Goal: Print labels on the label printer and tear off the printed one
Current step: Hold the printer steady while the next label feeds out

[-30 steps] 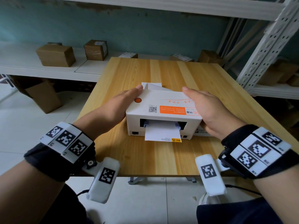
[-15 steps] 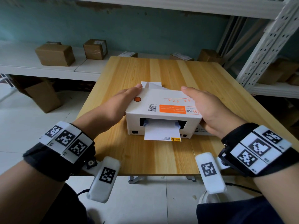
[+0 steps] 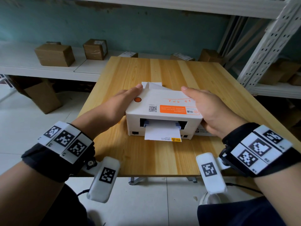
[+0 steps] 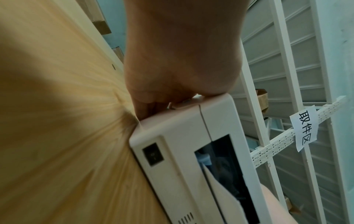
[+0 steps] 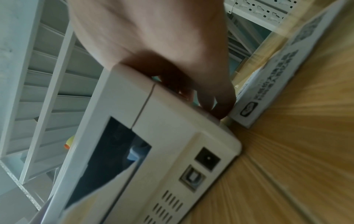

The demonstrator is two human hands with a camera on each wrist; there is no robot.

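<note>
A white label printer (image 3: 162, 103) with an orange button (image 3: 137, 99) stands mid-table. From its near slot a white label strip (image 3: 162, 132) sticks out; more paper (image 3: 153, 85) rises behind its far edge. My left hand (image 3: 120, 103) grips the printer's left side, thumb on top near the back corner. In the left wrist view the fingers (image 4: 145, 109) curl down onto the side of the printer (image 4: 182, 136). My right hand (image 3: 210, 108) grips the right side likewise, and in the right wrist view its fingers (image 5: 216, 98) curl against the printer (image 5: 172, 121).
The wooden table (image 3: 146, 157) has bare room in front of and behind the printer. A flat white carton (image 5: 277, 75) lies close against the printer's right side. Cardboard boxes (image 3: 54, 54) sit on the white shelf at back left. A metal rack (image 3: 268, 43) stands at right.
</note>
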